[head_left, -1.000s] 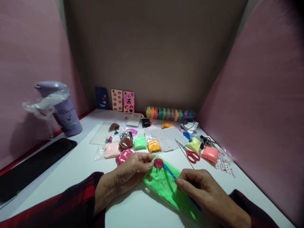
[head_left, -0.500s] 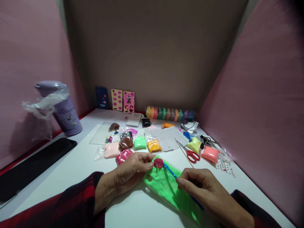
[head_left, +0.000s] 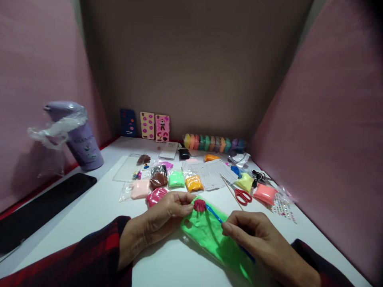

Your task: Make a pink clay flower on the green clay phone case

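A phone case covered in bright green clay (head_left: 206,237) lies tilted in front of me, with a camera hole near its upper left corner. My left hand (head_left: 169,213) grips that case by its far left edge, thumb on top. Near the thumb a dark pink clay piece (head_left: 199,205) with several ridges sits on the green. A slim blue modelling tool (head_left: 214,214) is pinched between the thumb and fingers of my right hand (head_left: 254,235). Its tip touches the pink piece's right side, and its other end sticks out below the hand.
Packets of clay, among them orange (head_left: 194,183) and mint (head_left: 176,179), lie beyond my hands. Red-handled scissors (head_left: 243,197) and a wooden stick are at right. Decorated phone cases (head_left: 147,125) lean on the back wall. A purple tumbler (head_left: 86,145) and a black phone (head_left: 48,209) are at left.
The blue tool's tip has shifted very slightly against the pink clay. Both hands and the green case stay nearly in place.
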Demonstrator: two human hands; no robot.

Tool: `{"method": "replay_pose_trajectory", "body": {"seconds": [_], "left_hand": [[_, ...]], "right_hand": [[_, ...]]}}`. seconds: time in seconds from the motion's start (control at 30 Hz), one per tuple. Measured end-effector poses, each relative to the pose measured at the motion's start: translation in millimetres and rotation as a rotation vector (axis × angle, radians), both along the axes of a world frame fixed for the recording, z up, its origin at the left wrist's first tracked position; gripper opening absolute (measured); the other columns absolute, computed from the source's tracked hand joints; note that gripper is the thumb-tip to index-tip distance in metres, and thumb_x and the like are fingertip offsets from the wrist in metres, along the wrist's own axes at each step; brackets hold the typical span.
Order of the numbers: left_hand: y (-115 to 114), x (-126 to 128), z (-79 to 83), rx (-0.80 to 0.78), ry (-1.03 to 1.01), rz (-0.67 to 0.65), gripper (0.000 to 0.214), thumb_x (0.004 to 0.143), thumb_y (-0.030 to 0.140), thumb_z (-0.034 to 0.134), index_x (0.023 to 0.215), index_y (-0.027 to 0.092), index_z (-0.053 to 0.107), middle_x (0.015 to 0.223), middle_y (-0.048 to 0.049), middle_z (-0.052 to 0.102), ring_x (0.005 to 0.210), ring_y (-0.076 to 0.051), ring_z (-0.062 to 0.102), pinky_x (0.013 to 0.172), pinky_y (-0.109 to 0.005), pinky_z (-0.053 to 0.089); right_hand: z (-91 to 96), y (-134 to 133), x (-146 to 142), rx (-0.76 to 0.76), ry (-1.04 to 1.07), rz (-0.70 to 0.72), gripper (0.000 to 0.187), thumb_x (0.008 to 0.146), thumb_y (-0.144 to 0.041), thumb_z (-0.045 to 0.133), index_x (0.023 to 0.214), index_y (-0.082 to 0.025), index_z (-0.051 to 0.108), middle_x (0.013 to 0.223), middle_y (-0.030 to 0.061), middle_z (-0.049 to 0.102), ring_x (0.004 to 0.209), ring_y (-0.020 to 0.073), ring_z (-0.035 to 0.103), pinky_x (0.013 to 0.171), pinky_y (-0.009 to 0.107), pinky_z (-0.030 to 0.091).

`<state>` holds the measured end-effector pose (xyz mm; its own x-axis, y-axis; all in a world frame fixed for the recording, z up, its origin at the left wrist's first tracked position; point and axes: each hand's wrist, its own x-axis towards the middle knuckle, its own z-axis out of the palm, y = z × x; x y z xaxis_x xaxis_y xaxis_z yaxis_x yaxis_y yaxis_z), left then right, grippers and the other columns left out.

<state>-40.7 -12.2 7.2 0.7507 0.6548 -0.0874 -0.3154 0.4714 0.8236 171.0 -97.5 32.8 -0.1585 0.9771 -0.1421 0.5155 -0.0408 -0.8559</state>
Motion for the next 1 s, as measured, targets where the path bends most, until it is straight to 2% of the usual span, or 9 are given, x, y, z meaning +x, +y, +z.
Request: {"method": "replay_pose_trajectory", "body": {"seconds": [0.27,0.47,0.67,1.0], "left_hand": [[-1.6,0.6,1.0,0.0,0.02,0.005,0.023,0.077,0.017,0.073,0.096,0.005,0.071,0.075,-0.0103,0.066,0.068,-0.014,0.059,0.068,-0.023,0.044],[-0.2,0.7,2.9,-0.005,0.01,-0.004,0.023,0.074,0.019,0.076,0.093,0.006,0.071,0.074,-0.0102,0.066,0.071,-0.016,0.061,0.071,-0.025,0.045],[0.1,0.8,2.8,0.013,0.024,-0.002,0.026,0.074,0.02,0.075,0.095,0.005,0.072,0.077,-0.01,0.066,0.069,-0.014,0.059,0.067,-0.022,0.043],[-2.0,1.5,3.6,0.019,0.024,-0.004,0.023,0.074,0.019,0.074,0.094,0.006,0.072,0.078,-0.0102,0.066,0.07,-0.015,0.058,0.068,-0.024,0.042]], "right_hand": [[1.2,0.1,0.6,0.0,-0.008,0.009,0.043,0.086,-0.052,0.049,0.06,-0.018,0.045,0.059,-0.0043,0.036,0.057,0.0108,0.033,0.052,0.024,0.026],[3.0,-0.7,-0.1,0.014,-0.001,-0.025,0.043,0.086,-0.054,0.049,0.062,-0.018,0.049,0.06,-0.0036,0.038,0.057,0.0113,0.035,0.052,0.025,0.028],[2.2,-1.1,0.5,0.008,0.007,-0.003,0.042,0.086,-0.051,0.051,0.06,-0.018,0.046,0.058,-0.0046,0.036,0.055,0.0101,0.032,0.05,0.024,0.026],[-1.2,-0.3,0.8,0.0,0.013,0.0,0.042,0.086,-0.051,0.051,0.06,-0.019,0.045,0.057,-0.005,0.035,0.054,0.0099,0.031,0.049,0.024,0.025]]}}
